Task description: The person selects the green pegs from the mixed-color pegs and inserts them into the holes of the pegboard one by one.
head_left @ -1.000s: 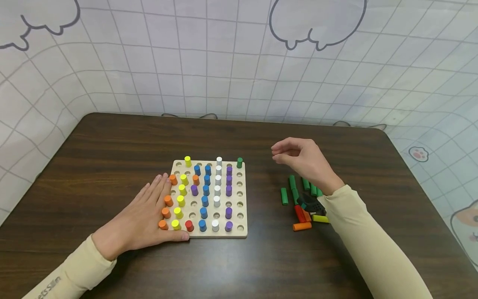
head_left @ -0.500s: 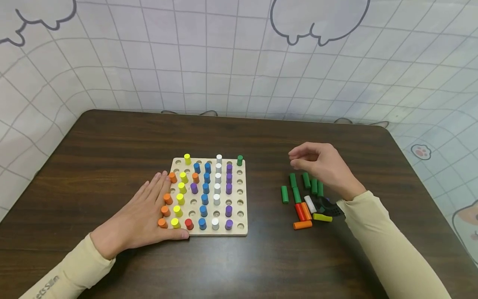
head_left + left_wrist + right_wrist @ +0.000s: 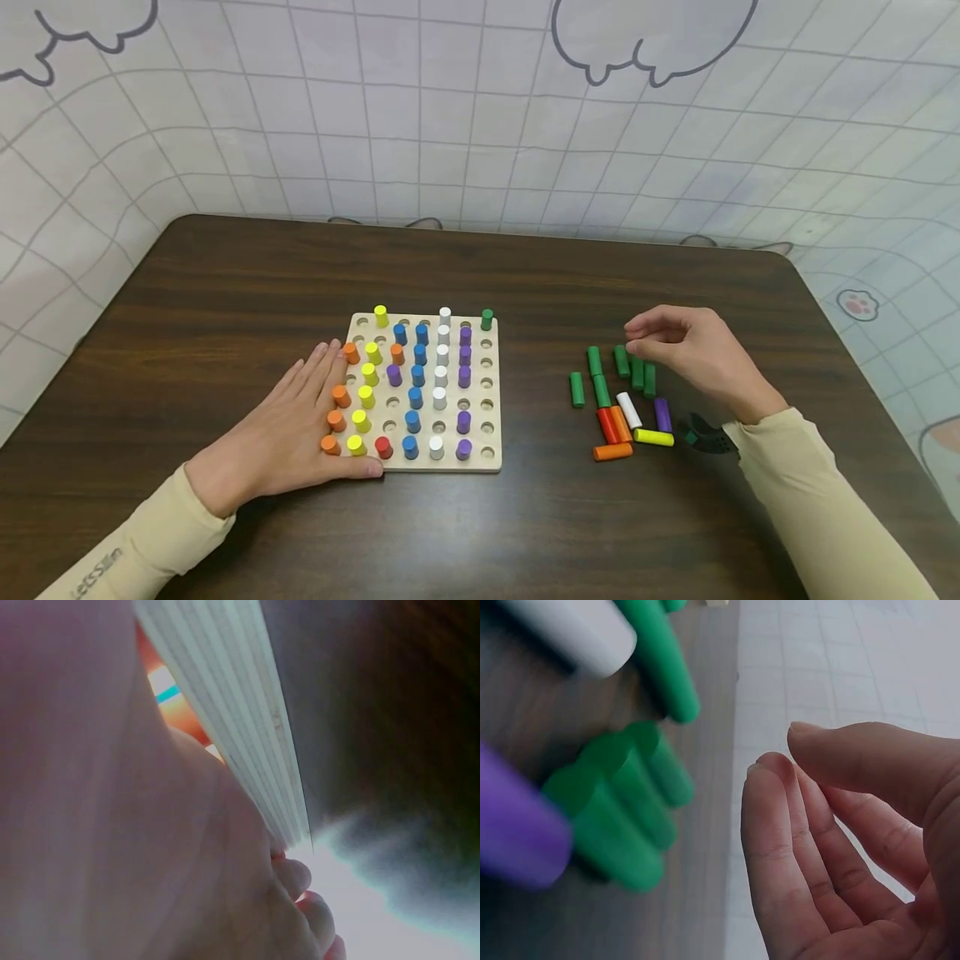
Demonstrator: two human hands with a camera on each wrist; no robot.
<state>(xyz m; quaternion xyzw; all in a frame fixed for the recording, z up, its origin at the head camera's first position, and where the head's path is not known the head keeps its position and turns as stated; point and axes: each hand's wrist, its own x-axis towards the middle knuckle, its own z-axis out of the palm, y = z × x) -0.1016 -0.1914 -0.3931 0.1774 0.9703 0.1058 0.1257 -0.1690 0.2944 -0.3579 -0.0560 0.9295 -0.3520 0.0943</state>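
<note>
Pegs (image 3: 417, 376) in orange, yellow, red, blue, white, purple and green stand upright in a wooden board (image 3: 476, 417) in the head view, with one at its far right corner, a green one (image 3: 487, 320). The board lies on the dark table (image 3: 525, 533). Your left hand (image 3: 270, 442) rests against it, fingers straight along its left side and thumb reaching to the near edge, so you touch the board without gripping it. Apart from the board, to its right, loose pegs lie on their sides: six green pegs (image 3: 602, 390), a red peg (image 3: 608, 425), two orange pegs (image 3: 612, 452), a white peg (image 3: 628, 411), a yellow peg (image 3: 653, 437) and a purple peg (image 3: 662, 415). Your right hand (image 3: 697, 346) hangs near the green ones, fingers bent towards the thumb.

In the left wrist view, your palm fills the left part and the board's layered edge slants beside it; a blurred patch of orange shows between them.

In the right wrist view, your fingers curve loosely towards the thumb and hold nothing. Three of the green pegs, blurred, lie side by side near them.
</note>
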